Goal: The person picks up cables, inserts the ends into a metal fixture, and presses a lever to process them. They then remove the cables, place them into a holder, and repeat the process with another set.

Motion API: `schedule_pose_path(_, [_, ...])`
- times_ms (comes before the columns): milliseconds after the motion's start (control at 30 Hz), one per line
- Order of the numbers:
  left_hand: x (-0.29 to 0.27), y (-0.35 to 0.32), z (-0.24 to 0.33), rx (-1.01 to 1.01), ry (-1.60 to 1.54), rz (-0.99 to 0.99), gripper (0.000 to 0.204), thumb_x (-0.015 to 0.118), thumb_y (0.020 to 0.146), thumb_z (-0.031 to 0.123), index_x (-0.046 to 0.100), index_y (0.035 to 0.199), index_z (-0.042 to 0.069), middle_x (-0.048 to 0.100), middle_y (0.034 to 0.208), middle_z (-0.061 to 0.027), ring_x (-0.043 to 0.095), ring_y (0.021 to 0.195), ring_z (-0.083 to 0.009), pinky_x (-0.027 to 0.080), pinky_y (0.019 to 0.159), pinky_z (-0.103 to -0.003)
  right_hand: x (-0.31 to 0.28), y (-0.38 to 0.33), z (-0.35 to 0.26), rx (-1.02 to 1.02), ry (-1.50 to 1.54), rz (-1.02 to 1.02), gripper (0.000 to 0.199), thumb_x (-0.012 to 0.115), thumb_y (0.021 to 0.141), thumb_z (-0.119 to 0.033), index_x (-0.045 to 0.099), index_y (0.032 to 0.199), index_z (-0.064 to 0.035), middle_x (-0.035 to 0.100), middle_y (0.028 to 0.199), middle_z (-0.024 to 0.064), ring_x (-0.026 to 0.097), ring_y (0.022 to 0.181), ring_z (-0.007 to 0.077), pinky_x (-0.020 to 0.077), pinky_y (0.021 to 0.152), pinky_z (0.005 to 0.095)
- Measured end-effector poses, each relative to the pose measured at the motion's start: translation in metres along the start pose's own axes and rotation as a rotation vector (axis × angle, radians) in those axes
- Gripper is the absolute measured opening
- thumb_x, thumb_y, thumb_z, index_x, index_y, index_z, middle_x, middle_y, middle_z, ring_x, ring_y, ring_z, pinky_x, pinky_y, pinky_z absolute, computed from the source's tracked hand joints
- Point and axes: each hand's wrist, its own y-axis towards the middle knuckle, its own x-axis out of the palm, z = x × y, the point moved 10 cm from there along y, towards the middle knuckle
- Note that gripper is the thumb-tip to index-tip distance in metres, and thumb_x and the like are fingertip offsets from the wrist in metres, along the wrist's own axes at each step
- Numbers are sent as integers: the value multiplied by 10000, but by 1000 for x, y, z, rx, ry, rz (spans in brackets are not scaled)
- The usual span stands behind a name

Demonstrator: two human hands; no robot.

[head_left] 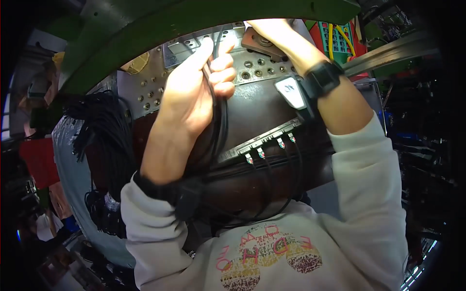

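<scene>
My left hand [201, 80] is raised at the upper middle with its fingers curled round black cables [221, 128]. The cables hang down from it past the wrist. My right hand [269, 26] reaches in beside a brown metal block [262, 43] under the green machine frame; the frame's edge and the glare hide its fingers. Below the hands, a slim metal strip [266, 139] lies aslant on the dark brown surface. Several black cables with small white, red and green wire ends [249, 158] meet its near edge.
A curved green machine frame [194, 17] arches across the top. Behind my hands lies a perforated metal plate [150, 87]. Bundled black cables [97, 116] drape at the left over a grey-blue cover [73, 160]. A red panel with yellow tubes [340, 39] stands at the far right.
</scene>
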Motion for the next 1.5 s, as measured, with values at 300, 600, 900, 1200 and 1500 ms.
schedule_pose_path(300, [1,-114,-57,-137,18,183,330,370,1062,338,419,807,135,290,526,60,231,403,-69,187,379,-244,8,-53,-81,-657,-235,192,271,489,940,-176,662,1097,-41,662,995,174,626,900,326,501,821,400])
schedule_pose_path(600, [-98,-269,168,608,7,123,301,278,1064,233,412,867,50,302,663,-4,339,590,-134,366,589,-304,41,-68,-92,-356,262,-13,245,652,916,-270,718,999,-49,717,881,93,657,753,257,510,687,323])
schedule_pose_path(900, [-71,-253,137,335,1202,850,716,279,1027,565,653,986,-44,586,579,-70,518,442,-189,412,447,-238,5,-121,-37,-365,-222,175,322,666,866,-281,674,1120,-83,669,1050,81,624,986,311,499,847,383])
schedule_pose_path(1200, [-12,-111,-140,-161,480,48,444,484,1034,283,506,1314,-61,661,1157,-155,653,981,-188,521,843,-281,15,-118,-76,-301,127,-102,298,711,773,-121,675,1063,-64,641,948,87,615,875,269,507,759,376])
schedule_pose_path(1500, [-36,8,31,-167,-121,24,251,362,1064,244,487,1001,35,364,627,39,380,560,-81,409,475,-212,35,10,-12,-232,-300,105,295,660,845,-191,662,1110,-62,675,999,124,642,930,267,521,773,381])
